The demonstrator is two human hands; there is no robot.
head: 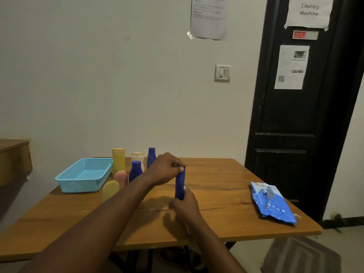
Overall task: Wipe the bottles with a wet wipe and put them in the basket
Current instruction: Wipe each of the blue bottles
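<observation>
A dark blue bottle stands upright at the middle of the wooden table. My left hand pinches its top. My right hand grips its lower part, with a bit of white wipe showing at the fingers. The light blue basket sits at the back left and looks empty. Beside it stand a yellow bottle, a clear bottle, two more blue bottles, a pink bottle and a pale yellow one.
A blue pack of wet wipes lies at the table's right side near the edge. A black door stands behind on the right. A wooden cabinet is at the far left.
</observation>
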